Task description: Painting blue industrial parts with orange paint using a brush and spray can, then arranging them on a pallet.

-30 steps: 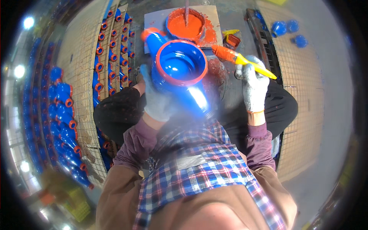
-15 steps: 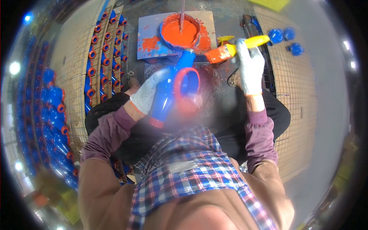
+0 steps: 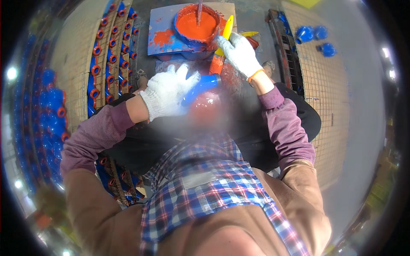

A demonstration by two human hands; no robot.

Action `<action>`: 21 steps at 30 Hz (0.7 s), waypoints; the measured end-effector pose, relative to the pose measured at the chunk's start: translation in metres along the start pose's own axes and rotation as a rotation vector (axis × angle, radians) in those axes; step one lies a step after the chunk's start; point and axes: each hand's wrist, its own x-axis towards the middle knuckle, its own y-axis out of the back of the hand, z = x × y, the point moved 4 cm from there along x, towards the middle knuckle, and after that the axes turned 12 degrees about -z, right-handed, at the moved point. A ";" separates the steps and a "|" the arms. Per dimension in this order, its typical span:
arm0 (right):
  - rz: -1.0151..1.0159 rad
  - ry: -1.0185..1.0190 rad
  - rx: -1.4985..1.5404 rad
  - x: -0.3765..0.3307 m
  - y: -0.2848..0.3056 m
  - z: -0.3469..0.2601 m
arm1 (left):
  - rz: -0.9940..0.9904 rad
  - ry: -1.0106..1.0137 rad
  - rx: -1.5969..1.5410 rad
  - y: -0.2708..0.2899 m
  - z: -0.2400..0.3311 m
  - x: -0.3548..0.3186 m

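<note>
My left hand [image 3: 167,90], in a white knit glove, is at a glossy blue pipe fitting [image 3: 204,86] over my lap. Its fingertips are partly spread and its palm side is hidden, but the fitting is held. The bare metal rim of the fitting points right; its lower part is lost in blur. In my gloved right hand [image 3: 240,53] a paintbrush is gripped, its yellow handle [image 3: 229,29] upward. The orange-red bristles [image 3: 216,65] point down, just above the fitting's rim end. Beyond them stands a bucket of orange-red paint [image 3: 197,25] with a stick [image 3: 199,13] in it.
The bucket sits on a paint-splashed board [image 3: 160,25]. Racks of blue fittings with red ends [image 3: 112,57] line the left, with more piled farther left [image 3: 52,106]. On the right, several blue fittings [image 3: 305,35] lie on a mesh-covered panel [image 3: 324,111]. A reddish round surface [image 3: 207,109] is blurred below my hands.
The fitting has turned: its rim end now points right and its red ring is out of sight. My right hand has brought the brush left, bristles swung downward close to the fitting.
</note>
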 end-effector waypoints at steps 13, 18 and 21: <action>0.260 0.326 0.126 -0.083 0.016 -0.052 | -0.163 -0.040 -1.112 -0.025 -0.019 -0.002; 0.299 0.295 0.476 -0.100 0.012 -0.046 | -0.031 0.034 -2.148 -0.069 0.007 -0.029; 0.304 0.191 0.710 -0.111 0.015 -0.042 | 0.166 0.165 -2.487 -0.097 0.016 -0.028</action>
